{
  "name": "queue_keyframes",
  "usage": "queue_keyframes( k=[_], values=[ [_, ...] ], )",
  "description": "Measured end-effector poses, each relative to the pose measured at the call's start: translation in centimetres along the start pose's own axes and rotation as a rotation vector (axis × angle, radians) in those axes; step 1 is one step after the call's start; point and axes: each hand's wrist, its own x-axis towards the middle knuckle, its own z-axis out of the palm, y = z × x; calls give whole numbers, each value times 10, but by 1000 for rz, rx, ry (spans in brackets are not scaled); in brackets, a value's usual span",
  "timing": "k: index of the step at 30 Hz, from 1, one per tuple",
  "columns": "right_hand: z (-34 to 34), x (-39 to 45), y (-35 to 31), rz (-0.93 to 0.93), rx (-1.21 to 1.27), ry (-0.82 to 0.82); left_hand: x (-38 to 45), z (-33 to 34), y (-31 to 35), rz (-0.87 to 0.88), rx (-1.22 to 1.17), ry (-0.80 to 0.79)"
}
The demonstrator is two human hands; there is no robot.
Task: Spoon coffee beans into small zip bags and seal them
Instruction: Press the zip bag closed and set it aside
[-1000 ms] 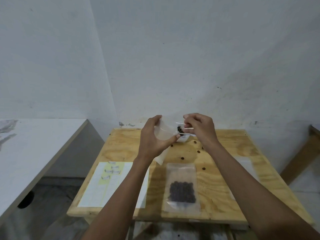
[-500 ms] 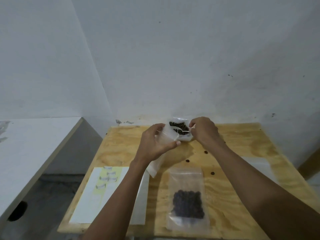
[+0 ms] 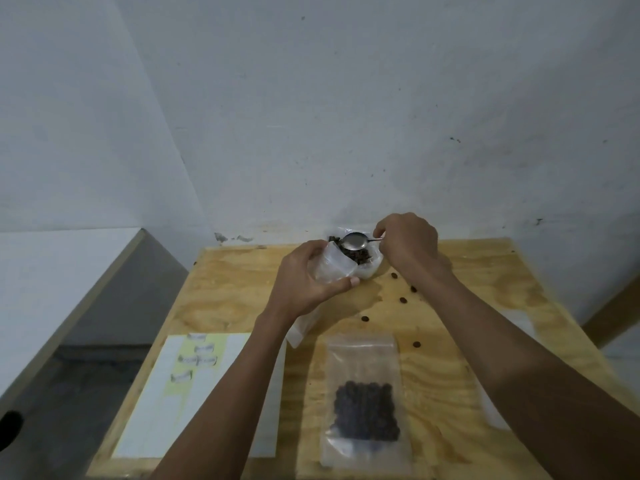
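Left hand grips empty zip bag, mouth up, beside bean pouch at table's far edge. Right hand pinches spoon handle, bowl over beans. Bag looks limp, light, slippery: best pinched near rim.

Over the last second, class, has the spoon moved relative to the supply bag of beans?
Yes. The spoon, pinched by the right hand, went from the small bag back over the supply bag by the wall.
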Motion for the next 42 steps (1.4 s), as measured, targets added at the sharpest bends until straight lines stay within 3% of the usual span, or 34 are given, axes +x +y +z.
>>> queue_keyframes(
  k=[3, 13, 25, 36, 42],
  values=[
    [2, -1, 0, 36, -9, 27, -1, 0, 2, 4, -1, 2],
    [18, -3, -14, 219, 283, -202, -5, 5, 4, 33, 36, -2],
    [4, -5, 5, 207, 465, -183, -11, 0, 3, 101, 84, 87],
    [-39, -3, 13, 178, 482, -194, 0, 3, 6, 45, 169, 84],
    [-49, -11, 4, 113, 459, -257, 3, 4, 15, 101, 198, 104]
  ],
)
